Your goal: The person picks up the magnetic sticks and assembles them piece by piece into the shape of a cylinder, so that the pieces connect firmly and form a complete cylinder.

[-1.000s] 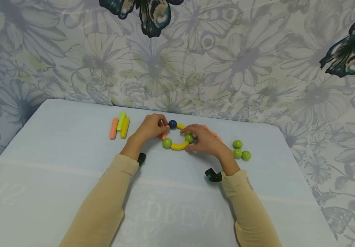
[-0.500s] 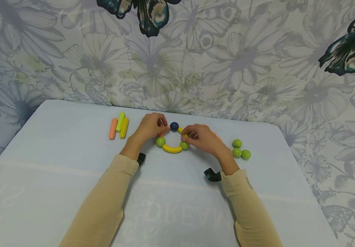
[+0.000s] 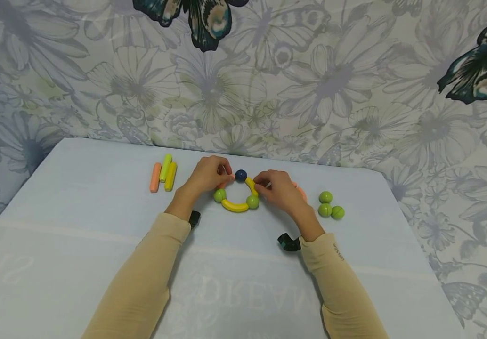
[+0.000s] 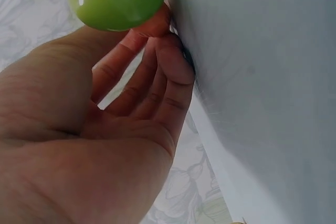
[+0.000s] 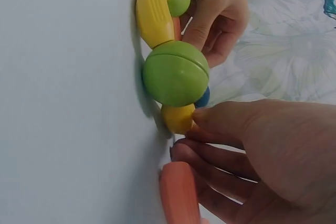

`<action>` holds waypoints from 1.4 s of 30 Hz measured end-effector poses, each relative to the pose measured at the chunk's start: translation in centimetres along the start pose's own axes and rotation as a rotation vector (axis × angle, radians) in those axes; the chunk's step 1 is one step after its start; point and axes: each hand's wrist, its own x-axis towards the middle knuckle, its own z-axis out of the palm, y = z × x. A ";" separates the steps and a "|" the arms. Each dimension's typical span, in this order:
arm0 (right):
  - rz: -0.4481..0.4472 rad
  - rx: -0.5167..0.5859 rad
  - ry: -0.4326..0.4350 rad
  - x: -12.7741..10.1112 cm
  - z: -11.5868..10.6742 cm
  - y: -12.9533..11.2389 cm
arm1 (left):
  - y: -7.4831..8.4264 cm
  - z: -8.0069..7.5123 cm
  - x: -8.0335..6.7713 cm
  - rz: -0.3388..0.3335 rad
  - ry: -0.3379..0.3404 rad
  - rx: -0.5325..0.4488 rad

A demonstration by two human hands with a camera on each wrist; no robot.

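On the white table lies a ring of toy balls and curved rods. A navy ball (image 3: pixel 241 176) sits at its top, with a yellow curved rod (image 3: pixel 250 186) on the right leading to a green ball (image 3: pixel 252 202). Another yellow curved rod (image 3: pixel 235 207) along the bottom meets a second green ball (image 3: pixel 220 195). My left hand (image 3: pixel 206 174) pinches the orange curved rod (image 3: pixel 222 185) on the left side, partly hidden by fingers. Thumb and fingers of my right hand (image 3: pixel 277 188) pinch the right yellow rod; the right wrist view shows the thumb against it.
Left of the ring lie straight rods: an orange rod (image 3: pixel 155 177), a lime rod (image 3: pixel 165 168) and a yellow rod (image 3: pixel 170 176). Orange curved pieces (image 3: pixel 300 192) sit partly hidden behind the right hand. Green balls (image 3: pixel 325 210) cluster farther right. A patterned wall (image 3: pixel 243 94) stands behind the table.
The lower part of the ring has shifted left and slightly nearer, and the navy ball slightly right and nearer. My right hand has drawn its fingers together on the yellow rod; the left barely moved.
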 end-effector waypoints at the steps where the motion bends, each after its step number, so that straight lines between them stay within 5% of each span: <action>1: 0.002 0.007 0.011 0.0 0.1 0.1 | 0.1 0.0 0.0 0.005 -0.006 0.002; 9: 0.062 0.073 0.089 -0.4 0.7 0.2 | 1.1 -0.1 -0.1 0.022 -0.005 0.033; 15: 0.117 0.084 0.113 -0.7 0.9 0.2 | 0.2 -4.3 -1.2 -0.009 0.087 0.059; 21: 0.137 0.109 0.131 -0.4 1.1 0.1 | -3.4 -9.9 -4.2 -0.196 0.181 -0.012; 27: 0.141 0.128 0.148 -0.1 1.3 0.0 | -6.4 -12.7 -6.5 -0.396 0.179 -0.020; 35: 0.147 0.130 0.176 0.0 1.7 0.0 | -6.9 -13.2 -7.7 -0.514 -0.013 -0.014; 42: 0.147 0.145 0.175 -0.2 1.7 0.0 | -6.8 -12.2 -7.3 -0.514 0.012 0.000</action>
